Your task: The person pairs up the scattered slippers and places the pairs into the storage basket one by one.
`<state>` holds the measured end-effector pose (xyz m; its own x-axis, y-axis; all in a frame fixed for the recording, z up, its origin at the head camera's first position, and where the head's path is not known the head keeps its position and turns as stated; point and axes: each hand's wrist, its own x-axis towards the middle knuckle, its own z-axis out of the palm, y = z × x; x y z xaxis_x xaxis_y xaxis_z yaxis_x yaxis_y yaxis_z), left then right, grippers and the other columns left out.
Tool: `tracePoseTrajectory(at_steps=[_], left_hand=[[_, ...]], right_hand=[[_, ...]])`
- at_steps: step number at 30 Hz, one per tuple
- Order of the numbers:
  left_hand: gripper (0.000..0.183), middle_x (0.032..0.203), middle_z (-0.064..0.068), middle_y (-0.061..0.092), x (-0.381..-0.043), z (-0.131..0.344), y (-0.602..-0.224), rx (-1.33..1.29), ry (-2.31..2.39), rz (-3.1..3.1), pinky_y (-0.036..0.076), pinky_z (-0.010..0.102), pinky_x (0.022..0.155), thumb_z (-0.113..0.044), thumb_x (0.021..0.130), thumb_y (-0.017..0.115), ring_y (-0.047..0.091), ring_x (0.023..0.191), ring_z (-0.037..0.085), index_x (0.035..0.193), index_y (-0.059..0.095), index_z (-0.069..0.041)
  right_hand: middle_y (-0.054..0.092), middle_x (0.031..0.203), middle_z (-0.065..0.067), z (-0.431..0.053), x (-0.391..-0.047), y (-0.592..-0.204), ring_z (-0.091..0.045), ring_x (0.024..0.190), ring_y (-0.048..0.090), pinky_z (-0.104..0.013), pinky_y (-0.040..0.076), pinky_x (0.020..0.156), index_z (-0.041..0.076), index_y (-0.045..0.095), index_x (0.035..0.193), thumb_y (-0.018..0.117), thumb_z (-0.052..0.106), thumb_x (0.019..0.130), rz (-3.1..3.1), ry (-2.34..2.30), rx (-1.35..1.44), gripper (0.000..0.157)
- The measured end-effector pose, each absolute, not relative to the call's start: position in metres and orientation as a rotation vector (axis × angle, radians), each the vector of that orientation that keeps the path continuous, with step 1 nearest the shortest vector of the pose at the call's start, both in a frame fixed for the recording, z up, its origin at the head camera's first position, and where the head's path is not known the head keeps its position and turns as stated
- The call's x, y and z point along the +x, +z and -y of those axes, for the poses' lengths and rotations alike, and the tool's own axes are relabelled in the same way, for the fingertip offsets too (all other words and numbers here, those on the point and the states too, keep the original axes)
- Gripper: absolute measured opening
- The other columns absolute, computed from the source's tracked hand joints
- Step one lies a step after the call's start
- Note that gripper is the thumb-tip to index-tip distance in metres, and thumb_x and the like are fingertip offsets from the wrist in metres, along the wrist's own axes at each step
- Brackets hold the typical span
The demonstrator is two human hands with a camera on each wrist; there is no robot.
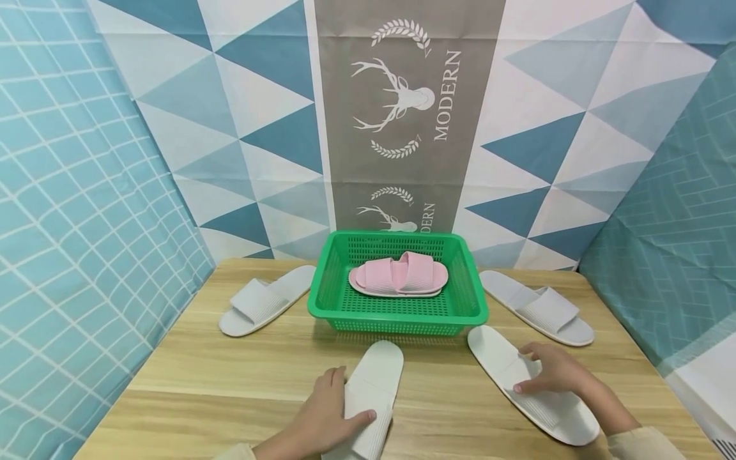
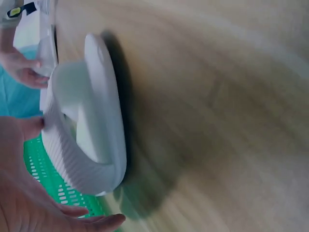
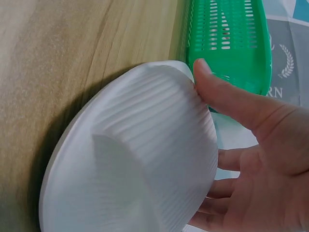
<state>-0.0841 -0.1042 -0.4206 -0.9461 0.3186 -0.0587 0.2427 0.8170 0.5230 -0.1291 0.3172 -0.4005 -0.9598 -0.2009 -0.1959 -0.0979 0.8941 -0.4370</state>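
My left hand (image 1: 323, 416) is at a white slipper (image 1: 374, 378) lying at the table's front middle. Its thumb is by the ribbed strap (image 2: 72, 150), and its fingers stretch along the other side. To the right, a second white slipper (image 1: 500, 358) lies at a slant on the table. My right hand (image 1: 554, 372) spreads across its strap (image 3: 169, 116), thumb near one edge and fingers at the other. Open space shows between that palm and the strap. Whether either hand presses on its slipper is hard to tell.
Behind the white slippers stands a green basket (image 1: 397, 318) holding a pair of pink slippers (image 1: 379, 276). One grey slipper (image 1: 259, 303) lies left of the basket, another (image 1: 552, 311) to its right. Patterned cloth (image 1: 276, 115) hangs behind the wooden table (image 1: 230, 383).
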Motion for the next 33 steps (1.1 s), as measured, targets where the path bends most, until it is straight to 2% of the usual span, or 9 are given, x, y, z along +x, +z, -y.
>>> tracePoseTrajectory(at_steps=[6,18,23,25,28,30,33], left_hand=[[0.107,0.129,0.032,0.048,-0.081,0.099,-0.425,0.480,0.690,-2.790,0.050,0.055,0.093,-0.066,0.075,0.067,0.052,0.118,0.042,0.136,0.035,0.016],[0.103,0.119,0.027,0.055,-0.091,0.106,-0.415,0.480,0.776,-2.691,0.051,0.054,0.090,-0.053,0.067,0.079,0.056,0.107,0.036,0.131,0.040,0.017],[0.091,0.106,0.016,0.059,-0.100,0.116,-0.411,0.542,0.770,-2.648,0.054,0.042,0.077,-0.048,0.066,0.080,0.055,0.094,0.025,0.125,0.048,0.013],[0.090,0.105,0.015,0.059,-0.104,0.121,-0.409,0.547,0.783,-2.625,0.053,0.041,0.075,-0.046,0.065,0.081,0.054,0.093,0.023,0.125,0.048,0.012],[0.094,0.116,0.023,0.058,-0.108,0.130,-0.408,0.518,0.804,-2.596,0.052,0.050,0.086,-0.044,0.066,0.083,0.056,0.104,0.032,0.129,0.045,0.013],[0.099,0.126,0.030,0.053,-0.109,0.136,-0.407,0.487,0.817,-2.592,0.047,0.059,0.095,-0.042,0.065,0.084,0.053,0.114,0.041,0.133,0.041,0.015],[0.101,0.131,0.034,0.050,-0.112,0.145,-0.405,0.448,0.839,-2.605,0.041,0.063,0.100,-0.040,0.065,0.085,0.049,0.121,0.047,0.134,0.039,0.016]], right_hand=[[0.063,0.109,-0.029,-0.314,-0.129,-0.401,-0.043,0.099,0.062,-0.053,0.053,0.080,-0.006,0.057,0.119,0.087,0.035,0.064,-2.813,-0.617,-0.199,0.075],[0.065,0.109,-0.024,-0.305,-0.129,-0.402,-0.040,0.101,0.062,-0.055,0.051,0.084,-0.002,0.059,0.119,0.090,0.028,0.059,-2.777,-0.624,-0.269,0.074],[0.065,0.111,-0.023,-0.301,-0.127,-0.401,-0.041,0.103,0.061,-0.057,0.050,0.086,0.000,0.059,0.120,0.091,0.026,0.057,-2.756,-0.629,-0.334,0.075],[0.065,0.112,-0.022,-0.299,-0.127,-0.400,-0.041,0.102,0.061,-0.056,0.050,0.085,0.000,0.059,0.120,0.090,0.025,0.058,-2.757,-0.625,-0.387,0.074],[0.064,0.112,-0.020,-0.294,-0.127,-0.399,-0.040,0.103,0.060,-0.057,0.050,0.086,0.002,0.058,0.120,0.091,0.025,0.057,-2.748,-0.628,-0.413,0.074],[0.064,0.112,-0.019,-0.291,-0.127,-0.399,-0.039,0.103,0.060,-0.057,0.050,0.086,0.003,0.058,0.120,0.091,0.025,0.057,-2.740,-0.625,-0.419,0.074],[0.064,0.112,-0.017,-0.287,-0.128,-0.398,-0.038,0.104,0.060,-0.057,0.049,0.087,0.005,0.058,0.121,0.092,0.026,0.055,-2.732,-0.618,-0.401,0.077]])
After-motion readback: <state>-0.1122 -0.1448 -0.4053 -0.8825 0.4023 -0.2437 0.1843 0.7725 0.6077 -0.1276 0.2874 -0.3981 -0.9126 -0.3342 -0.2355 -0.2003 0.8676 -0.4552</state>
